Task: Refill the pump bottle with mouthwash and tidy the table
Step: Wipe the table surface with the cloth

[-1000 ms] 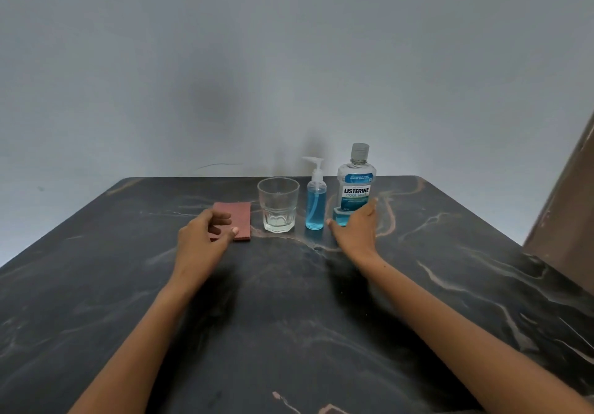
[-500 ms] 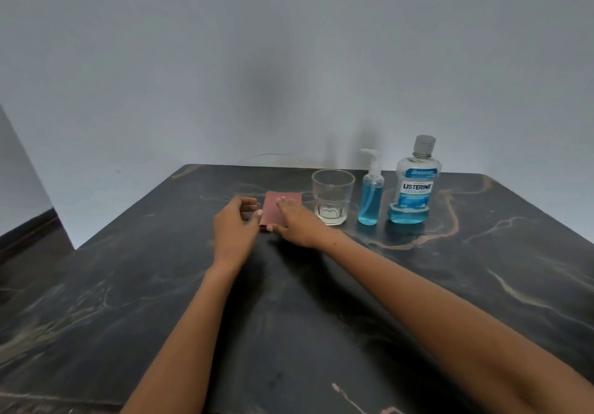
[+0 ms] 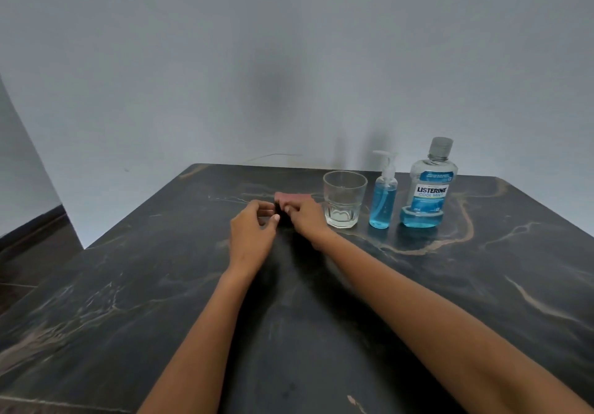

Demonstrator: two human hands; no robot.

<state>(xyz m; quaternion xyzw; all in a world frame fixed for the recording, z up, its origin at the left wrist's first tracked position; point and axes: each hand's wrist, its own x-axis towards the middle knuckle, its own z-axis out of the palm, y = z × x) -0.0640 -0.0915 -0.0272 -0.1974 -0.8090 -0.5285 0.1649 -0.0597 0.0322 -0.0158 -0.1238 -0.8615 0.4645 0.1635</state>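
both hands (image 3: 254, 233) (image 3: 307, 217) at pink cloth (image 3: 294, 197) | glass (image 3: 344, 199), pump bottle (image 3: 383, 201), mouthwash bottle (image 3: 429, 188) right of it

The right hand (image 3: 307, 220), which a second ago lay by the base of the mouthwash bottle (image 3: 429, 185), is now brought across to the pink cloth (image 3: 291, 199), where the near edge is pinched by its fingers. The left hand (image 3: 254, 236), earlier laid on the cloth, is now curled at its left edge, and the near edge seems lifted off the table (image 3: 128, 285).
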